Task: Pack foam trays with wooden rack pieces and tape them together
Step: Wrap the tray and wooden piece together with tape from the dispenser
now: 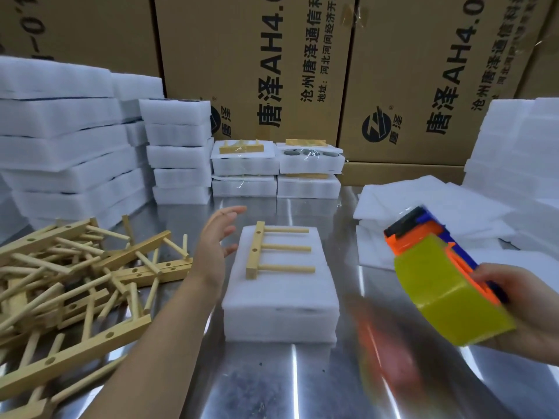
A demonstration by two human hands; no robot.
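A stack of white foam trays [281, 309] sits in the middle of the steel table. On top lies a wooden rack piece [272, 249], a bar with three dowels pointing right. My left hand [216, 246] hovers just left of the stack with fingers spread, holding nothing. My right hand [526, 303] grips a tape dispenser [444, 276] with a yellow roll cover and an orange and blue frame, held above the table to the right of the stack.
A heap of loose wooden rack pieces [75, 279] lies at the left. Foam tray stacks [69, 152] stand at back left, packed taped trays [278, 167] at back centre, foam sheets [429, 207] at right. Cardboard boxes [257, 65] wall off the back.
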